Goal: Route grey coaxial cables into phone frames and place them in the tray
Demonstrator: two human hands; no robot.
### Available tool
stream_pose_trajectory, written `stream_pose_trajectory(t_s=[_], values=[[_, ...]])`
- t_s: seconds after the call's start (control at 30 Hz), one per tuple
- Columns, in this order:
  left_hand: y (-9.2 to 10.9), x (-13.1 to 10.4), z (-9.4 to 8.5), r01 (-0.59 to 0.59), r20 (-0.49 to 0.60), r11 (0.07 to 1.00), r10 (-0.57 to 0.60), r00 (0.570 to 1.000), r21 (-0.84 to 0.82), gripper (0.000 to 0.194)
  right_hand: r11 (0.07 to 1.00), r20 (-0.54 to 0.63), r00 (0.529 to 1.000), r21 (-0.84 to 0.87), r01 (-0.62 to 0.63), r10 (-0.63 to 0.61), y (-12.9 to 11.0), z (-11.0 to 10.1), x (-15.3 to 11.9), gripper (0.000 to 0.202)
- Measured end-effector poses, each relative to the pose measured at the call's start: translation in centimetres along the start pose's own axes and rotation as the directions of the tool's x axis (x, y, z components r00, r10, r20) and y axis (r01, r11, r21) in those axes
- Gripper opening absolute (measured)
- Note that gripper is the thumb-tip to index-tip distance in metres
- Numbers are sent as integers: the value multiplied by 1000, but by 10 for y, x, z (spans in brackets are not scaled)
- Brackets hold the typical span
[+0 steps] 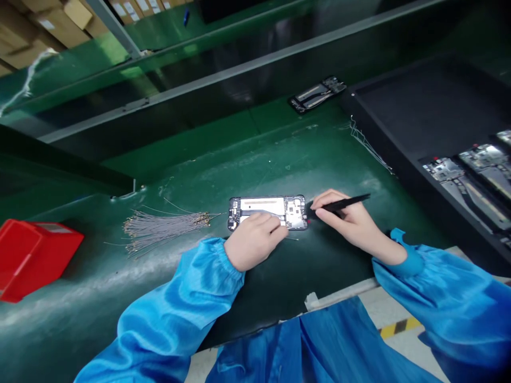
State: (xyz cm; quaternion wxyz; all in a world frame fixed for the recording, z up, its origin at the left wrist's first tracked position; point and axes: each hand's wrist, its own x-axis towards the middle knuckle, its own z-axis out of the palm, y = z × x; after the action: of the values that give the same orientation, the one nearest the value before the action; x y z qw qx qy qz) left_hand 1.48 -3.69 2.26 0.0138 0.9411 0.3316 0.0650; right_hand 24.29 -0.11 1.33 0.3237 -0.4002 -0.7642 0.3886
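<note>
An opened phone body (295,208) lies flat on the green mat, its circuit board and silver inner plate showing. My left hand (255,239) rests over its lower edge, fingers curled together; a thin cable end sticks out beside the fingertips, and what they grip is hidden. Black tweezers (343,204) are pinched in my right hand (351,221), just right of the phone, with their tips near its right end. To the left of the phone lies a bundle of thin grey cables (163,231) with small gold-coloured ends.
A red bin (40,258) stands at the far left. Another opened phone body (317,94) lies at the back. A black tray (415,111) on the right holds several phone bodies (455,181). Loose cables (369,144) lie along its edge. Cardboard boxes (59,24) sit behind the rail.
</note>
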Motion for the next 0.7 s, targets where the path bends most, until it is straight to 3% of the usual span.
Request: stream_pose_trajectory(t_s=[0.33,0.7], values=[[12,13,15,130,-205,990,-137,969,-46,21,993,62,996,95,-70,64,-3,5,-12,9],[13,12,16,110,-212,994,-113,971,-27,22,992,95,993,98,-74,65,-8,5,-11,9]])
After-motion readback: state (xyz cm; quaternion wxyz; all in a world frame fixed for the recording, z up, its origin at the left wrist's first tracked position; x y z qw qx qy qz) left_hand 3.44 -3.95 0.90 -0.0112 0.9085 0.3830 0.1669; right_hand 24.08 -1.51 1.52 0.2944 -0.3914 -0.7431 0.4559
